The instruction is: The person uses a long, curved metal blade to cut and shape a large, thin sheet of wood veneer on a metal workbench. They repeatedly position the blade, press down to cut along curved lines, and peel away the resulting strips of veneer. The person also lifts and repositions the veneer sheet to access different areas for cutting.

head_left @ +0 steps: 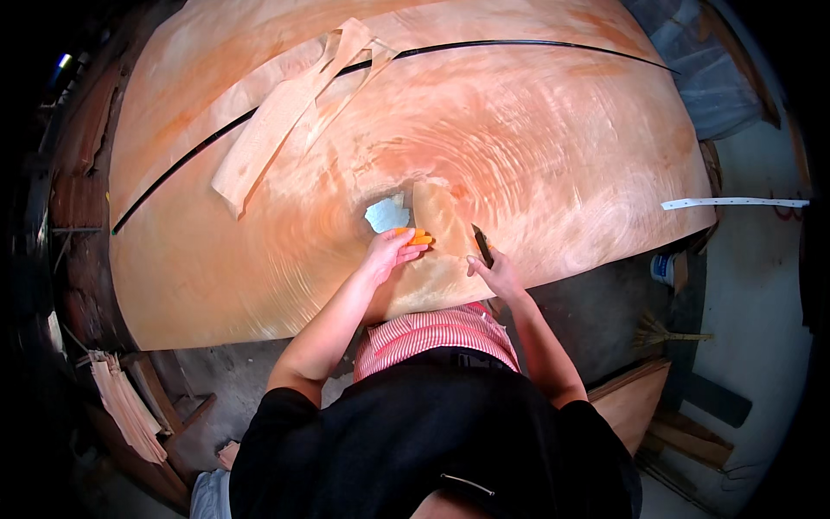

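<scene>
The left hand (389, 251) grips an orange cutter (418, 237) beside the hole (386, 214) in the veneer sheet (519, 156), the right hand (494, 272) closes on a dark knife (482, 245); trimming cleanly likely needs the sheet pressed flat.

A broom (666, 333) lies on the floor right, veneer scraps (128, 406) stacked lower left.

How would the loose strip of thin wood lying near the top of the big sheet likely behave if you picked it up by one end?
The loose strip looks very thin and long, so it would probably flop and bend rather than stay straight. It seems light for its size. Its far end is already split into narrow bands, so it may tear or crack easily along the grain. It lies flat on the big sheet, so rolling seems unlikely.
</scene>
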A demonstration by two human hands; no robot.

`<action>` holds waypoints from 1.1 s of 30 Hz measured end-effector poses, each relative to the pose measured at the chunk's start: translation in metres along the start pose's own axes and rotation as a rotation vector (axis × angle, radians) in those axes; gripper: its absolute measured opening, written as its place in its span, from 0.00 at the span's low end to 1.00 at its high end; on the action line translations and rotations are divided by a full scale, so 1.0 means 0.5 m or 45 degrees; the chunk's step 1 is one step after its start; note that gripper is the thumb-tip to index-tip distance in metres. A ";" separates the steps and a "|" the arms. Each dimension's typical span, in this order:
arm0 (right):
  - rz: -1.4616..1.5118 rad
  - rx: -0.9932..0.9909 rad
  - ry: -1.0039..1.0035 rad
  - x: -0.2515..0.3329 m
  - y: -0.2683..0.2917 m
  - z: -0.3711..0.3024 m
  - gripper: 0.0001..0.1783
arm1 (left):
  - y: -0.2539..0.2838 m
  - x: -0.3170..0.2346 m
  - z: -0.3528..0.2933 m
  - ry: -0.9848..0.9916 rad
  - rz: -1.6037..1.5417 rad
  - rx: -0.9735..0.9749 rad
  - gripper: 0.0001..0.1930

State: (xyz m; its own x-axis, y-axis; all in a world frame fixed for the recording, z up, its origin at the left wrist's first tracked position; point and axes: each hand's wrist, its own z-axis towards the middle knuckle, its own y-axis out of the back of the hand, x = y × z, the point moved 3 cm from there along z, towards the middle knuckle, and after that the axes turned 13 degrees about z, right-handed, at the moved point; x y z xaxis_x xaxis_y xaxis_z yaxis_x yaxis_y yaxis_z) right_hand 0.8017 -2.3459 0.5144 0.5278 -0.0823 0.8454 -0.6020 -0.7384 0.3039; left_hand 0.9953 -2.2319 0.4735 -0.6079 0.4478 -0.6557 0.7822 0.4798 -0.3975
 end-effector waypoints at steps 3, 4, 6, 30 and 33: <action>0.196 -0.041 -0.009 -0.029 -0.013 0.004 0.14 | 0.010 0.027 0.006 0.016 -0.026 -0.009 0.15; 0.256 -0.074 -0.042 -0.042 -0.015 0.008 0.13 | 0.010 0.033 0.007 0.026 -0.038 -0.014 0.16; 0.374 -0.144 -0.110 -0.073 -0.018 0.016 0.11 | 0.002 0.041 0.007 0.079 0.067 -0.053 0.22; 0.642 -0.312 -0.153 -0.100 0.016 -0.047 0.08 | -0.040 0.043 0.045 0.033 -0.348 0.107 0.16; 0.676 -0.318 -0.241 -0.101 0.019 -0.049 0.08 | 0.000 0.020 0.072 -0.217 0.073 -0.064 0.16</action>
State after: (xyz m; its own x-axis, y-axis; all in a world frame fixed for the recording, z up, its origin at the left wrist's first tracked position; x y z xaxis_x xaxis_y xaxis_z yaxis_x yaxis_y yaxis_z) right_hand 0.7548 -2.3324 0.4854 0.2009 -0.5302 0.8237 -0.9219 -0.3866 -0.0240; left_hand 0.9941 -2.2545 0.4441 -0.5273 0.3432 -0.7773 0.8045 0.4959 -0.3268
